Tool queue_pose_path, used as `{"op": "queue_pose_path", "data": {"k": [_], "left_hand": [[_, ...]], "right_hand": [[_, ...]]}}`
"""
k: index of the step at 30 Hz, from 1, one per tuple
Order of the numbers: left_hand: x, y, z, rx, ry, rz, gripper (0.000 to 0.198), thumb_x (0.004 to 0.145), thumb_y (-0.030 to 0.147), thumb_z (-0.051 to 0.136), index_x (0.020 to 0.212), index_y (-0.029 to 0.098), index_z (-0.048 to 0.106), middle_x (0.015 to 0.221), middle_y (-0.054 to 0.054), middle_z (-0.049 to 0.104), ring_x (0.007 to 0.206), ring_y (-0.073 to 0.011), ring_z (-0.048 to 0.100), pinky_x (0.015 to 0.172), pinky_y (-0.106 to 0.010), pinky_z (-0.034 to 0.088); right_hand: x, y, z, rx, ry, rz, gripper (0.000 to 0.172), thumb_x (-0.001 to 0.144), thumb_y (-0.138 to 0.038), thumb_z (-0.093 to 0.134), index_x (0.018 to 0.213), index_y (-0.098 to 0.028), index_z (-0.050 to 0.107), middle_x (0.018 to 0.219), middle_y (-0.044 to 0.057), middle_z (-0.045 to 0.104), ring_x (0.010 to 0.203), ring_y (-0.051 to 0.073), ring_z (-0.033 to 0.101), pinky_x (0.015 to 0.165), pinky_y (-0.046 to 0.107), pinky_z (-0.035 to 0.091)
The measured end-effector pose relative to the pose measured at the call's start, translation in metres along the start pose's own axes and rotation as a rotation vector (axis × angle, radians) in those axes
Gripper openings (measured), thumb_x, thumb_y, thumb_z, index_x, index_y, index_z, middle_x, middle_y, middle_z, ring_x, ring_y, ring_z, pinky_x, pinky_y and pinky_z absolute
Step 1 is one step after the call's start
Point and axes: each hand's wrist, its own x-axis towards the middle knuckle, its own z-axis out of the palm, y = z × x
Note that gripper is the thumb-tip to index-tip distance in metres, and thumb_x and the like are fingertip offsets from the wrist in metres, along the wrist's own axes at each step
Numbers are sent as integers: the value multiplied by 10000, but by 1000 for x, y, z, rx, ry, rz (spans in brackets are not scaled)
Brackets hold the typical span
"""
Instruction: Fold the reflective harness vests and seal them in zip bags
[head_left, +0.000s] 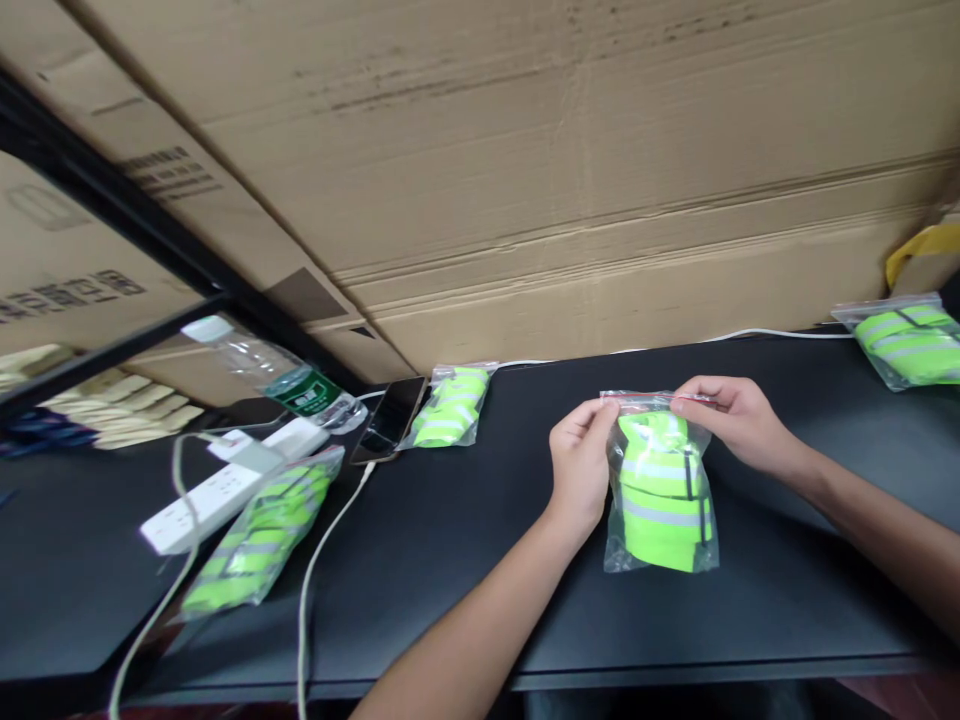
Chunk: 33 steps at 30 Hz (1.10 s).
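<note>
A clear zip bag (615, 550) lies in front of me with a folded neon-green reflective vest (664, 500) inside it, grey stripes and dark trim showing. At the bag's top left corner, my left hand (581, 460) pinches the edge between thumb and fingers. My right hand (727, 415) pinches the same top edge near its right end. A red line runs along the zip strip (645, 400) between the two hands. Whether the zip is sealed cannot be made out.
Other bagged green vests lie at the back (454, 405), left (262, 535) and far right (907, 340) of the black table (450, 560). At left are a white power strip (217, 500), cables, a phone (390, 420) and a water bottle (300, 385). Cardboard (570, 200) walls the back.
</note>
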Motion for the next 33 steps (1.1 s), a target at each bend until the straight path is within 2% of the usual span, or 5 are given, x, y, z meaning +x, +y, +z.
{"op": "queue_pose_path", "data": {"k": [9, 16, 22, 26, 33], "left_hand": [[2, -5, 0, 8, -60, -12, 195, 831, 365, 754, 849, 172, 774, 851, -69, 779, 726, -162, 711, 726, -282, 550], [0, -2, 0, 32, -103, -13, 177, 769, 304, 817, 864, 157, 794, 876, -88, 790, 725, -159, 713, 707, -267, 554], [-8, -4, 5, 48, -145, -11, 178, 751, 304, 826, 834, 148, 797, 809, -78, 779, 700, -153, 699, 677, -256, 549], [-6, -6, 3, 26, -168, -25, 174, 750, 313, 823, 821, 156, 796, 819, -78, 778, 691, -151, 697, 688, -269, 550], [-2, -6, 2, 15, -205, -36, 219, 692, 312, 862, 827, 150, 806, 818, -87, 778, 712, -161, 699, 712, -281, 541]], "right_hand": [[-1, 1, 4, -68, -6, -57, 319, 844, -471, 705, 787, -159, 662, 715, 19, 625, 623, 124, 539, 566, 271, 434], [-2, 3, 6, -143, 15, -110, 275, 852, -427, 683, 820, -153, 690, 768, 40, 657, 673, 136, 558, 598, 280, 446], [-3, 0, 9, -110, -22, -123, 272, 818, -414, 706, 747, -154, 665, 658, 3, 578, 582, 102, 477, 518, 251, 369], [-5, 2, 9, -120, -28, -121, 275, 833, -428, 691, 783, -161, 648, 680, 1, 577, 585, 100, 478, 522, 248, 375], [-2, 5, -1, -170, -147, -88, 336, 862, -498, 672, 833, -164, 696, 740, 24, 625, 632, 118, 518, 561, 270, 400]]}}
